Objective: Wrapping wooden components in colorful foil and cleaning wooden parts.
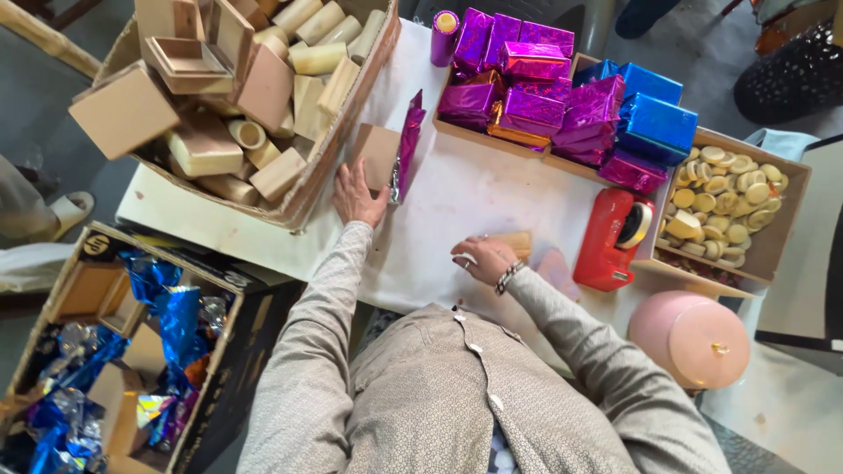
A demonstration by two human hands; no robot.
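My left hand [356, 195] lies flat on the white table, its fingers against a plain cardboard box [378, 154] that stands on a sheet of purple foil [407, 145]. My right hand [483, 259], with a bracelet on the wrist, rests on the table closer to me and covers part of a small wooden piece [518, 242]; whether it grips the piece is unclear. A red tape dispenser [612, 239] stands just right of that hand.
A big carton of wooden boxes and cylinders [237, 96] fills the far left. Purple-wrapped boxes [527, 83] and blue-wrapped boxes [654, 118] sit in a tray at the back. A box of round wooden discs [729, 202], a pink lidded pot [694, 338] and a floor carton of foil scraps [123, 351] surround me.
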